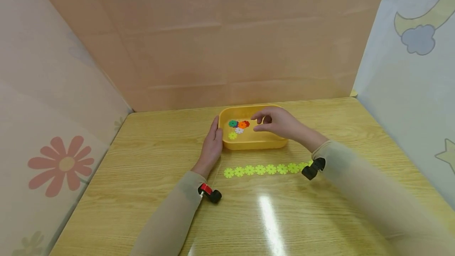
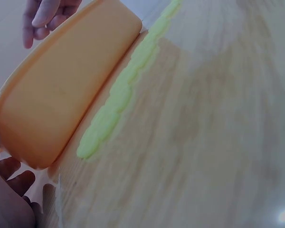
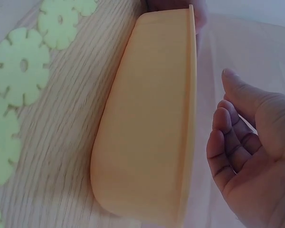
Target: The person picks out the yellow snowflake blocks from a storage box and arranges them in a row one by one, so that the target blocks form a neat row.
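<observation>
A yellow-orange plastic tray (image 1: pixel 256 145) stands on the table. Inside lie several small notched flower discs: a green disc (image 1: pixel 232 123), an orange disc (image 1: pixel 242 125), a white disc (image 1: pixel 239 130), a yellow disc (image 1: pixel 232 136), and red and blue ones partly overlapped. My left hand (image 1: pixel 212 145) rests along the tray's left outer side, its fingers extended against the wall. Above the right part of the tray hovers my right hand (image 1: pixel 275 122), fingers loosely bent, thumb and fingertips apart with nothing between them. In the right wrist view this hand (image 3: pixel 256 142) is beyond the tray's rim.
In front of the tray runs a row of several yellow flower discs (image 1: pixel 260 170), their edges meeting; its right end is behind the right wrist's camera (image 1: pixel 313 168). A brown paper-like wall (image 1: pixel 227 50) stands behind the table (image 1: pixel 160 149), with pale decorated walls at both sides.
</observation>
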A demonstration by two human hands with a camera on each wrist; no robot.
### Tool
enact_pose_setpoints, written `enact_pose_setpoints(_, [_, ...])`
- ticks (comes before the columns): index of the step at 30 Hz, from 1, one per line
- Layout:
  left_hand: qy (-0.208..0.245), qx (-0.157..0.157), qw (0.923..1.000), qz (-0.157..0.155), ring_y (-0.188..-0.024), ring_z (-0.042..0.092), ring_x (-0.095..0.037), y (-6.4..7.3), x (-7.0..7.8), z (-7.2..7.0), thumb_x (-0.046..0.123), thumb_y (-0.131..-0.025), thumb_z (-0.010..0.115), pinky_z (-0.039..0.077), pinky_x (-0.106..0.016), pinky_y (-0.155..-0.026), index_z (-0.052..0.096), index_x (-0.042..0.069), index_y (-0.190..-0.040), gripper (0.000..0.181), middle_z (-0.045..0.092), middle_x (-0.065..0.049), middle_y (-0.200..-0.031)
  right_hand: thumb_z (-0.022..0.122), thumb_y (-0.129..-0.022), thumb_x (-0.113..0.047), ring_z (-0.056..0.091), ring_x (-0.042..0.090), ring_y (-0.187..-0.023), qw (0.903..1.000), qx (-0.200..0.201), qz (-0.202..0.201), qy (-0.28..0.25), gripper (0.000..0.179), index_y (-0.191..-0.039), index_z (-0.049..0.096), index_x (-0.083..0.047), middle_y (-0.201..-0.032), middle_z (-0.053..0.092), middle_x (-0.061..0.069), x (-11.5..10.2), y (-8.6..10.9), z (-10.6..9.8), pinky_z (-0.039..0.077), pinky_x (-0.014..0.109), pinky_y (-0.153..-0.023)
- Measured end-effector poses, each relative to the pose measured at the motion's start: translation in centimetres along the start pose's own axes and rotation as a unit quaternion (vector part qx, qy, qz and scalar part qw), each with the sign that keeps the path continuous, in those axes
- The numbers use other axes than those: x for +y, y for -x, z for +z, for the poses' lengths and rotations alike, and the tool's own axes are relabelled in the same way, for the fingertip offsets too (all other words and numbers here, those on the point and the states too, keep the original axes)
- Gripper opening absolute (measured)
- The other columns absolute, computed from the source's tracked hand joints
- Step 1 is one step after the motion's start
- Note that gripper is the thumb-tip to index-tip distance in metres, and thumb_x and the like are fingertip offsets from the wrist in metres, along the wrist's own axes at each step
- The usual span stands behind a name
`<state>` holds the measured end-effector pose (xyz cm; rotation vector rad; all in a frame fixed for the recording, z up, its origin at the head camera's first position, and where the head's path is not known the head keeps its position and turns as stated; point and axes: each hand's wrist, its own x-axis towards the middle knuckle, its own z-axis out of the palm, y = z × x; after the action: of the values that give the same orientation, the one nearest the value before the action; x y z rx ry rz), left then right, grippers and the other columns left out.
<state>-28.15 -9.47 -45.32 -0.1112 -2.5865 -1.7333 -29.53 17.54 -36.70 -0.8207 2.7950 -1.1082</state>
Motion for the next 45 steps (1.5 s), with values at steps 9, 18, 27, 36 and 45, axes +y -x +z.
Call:
enact_pose_setpoints(9, [-0.001, 0.002, 1.0, 0.0, -0.166, 0.025, -0.024, 0.0, -0.2, 0.0, 0.038, -0.12, 0.033, 0.023, -0.05, -0.134, 0.02, 0.026, -0.179, 0.062, 0.027, 0.002, -0.181, 0.088, -0.097, -0.017, 0.06, 0.02, -0.077, 0.9999, -0.011, -0.004, 0.0, 0.034, -0.128, 0.081, -0.005, -0.101, 0.076, 0.002, 0.0, -2.3, 1.7, 0.051, 0.036, -0.071])
enact_pose_setpoints(18, [0.001, 0.002, 1.0, -0.005, -0.165, 0.026, -0.024, 0.1, -0.4, -0.1, 0.04, -0.12, 0.033, 0.023, -0.05, -0.134, 0.021, 0.027, -0.179, 0.061, 0.029, 0.002, -0.181, 0.088, -0.097, -0.017, 0.062, 0.021, -0.083, 0.9993, -0.027, 0.015, -0.021, 0.037, -0.131, 0.079, -0.003, -0.107, 0.077, 0.002, -0.2, -4.0, 3.1, 0.053, 0.035, -0.076])
enact_pose_setpoints(27, [-0.003, 0.003, 1.0, 0.006, -0.164, 0.029, -0.025, 0.1, -0.7, -0.1, 0.039, -0.12, 0.033, 0.024, -0.051, -0.133, 0.022, 0.026, -0.179, 0.061, 0.03, 0.001, -0.18, 0.085, -0.098, -0.012, 0.066, 0.026, -0.091, 0.9976, -0.048, 0.011, -0.048, 0.034, -0.128, 0.078, 0.002, -0.104, 0.076, 0.007, -0.1, -5.4, 4.7, 0.055, 0.037, -0.084])
enact_pose_setpoints(36, [-0.006, 0.004, 0.9999, 0.014, -0.164, 0.031, -0.027, 0.2, -0.5, 0.0, 0.037, -0.12, 0.033, 0.025, -0.05, -0.133, 0.023, 0.026, -0.179, 0.06, 0.033, -0.002, -0.179, 0.083, -0.101, -0.012, 0.065, 0.027, -0.095, 0.9945, -0.066, 0.032, -0.074, 0.028, -0.125, 0.079, 0.0, -0.102, 0.073, 0.007, 0.7, -5.8, 5.7, 0.053, 0.037, -0.087])
enact_pose_setpoints(45, [-0.018, 0.005, 0.9996, 0.023, -0.163, 0.033, -0.028, 0.3, -0.4, -0.1, 0.033, -0.12, 0.033, 0.025, -0.051, -0.133, 0.024, 0.021, -0.178, 0.061, 0.035, -0.004, -0.178, 0.084, -0.1, -0.013, 0.065, 0.024, -0.095, 0.9934, -0.08, 0.042, -0.07, 0.03, -0.127, 0.08, -0.001, -0.102, 0.075, 0.007, 1.4, -6.1, 6.2, 0.055, 0.04, -0.092])
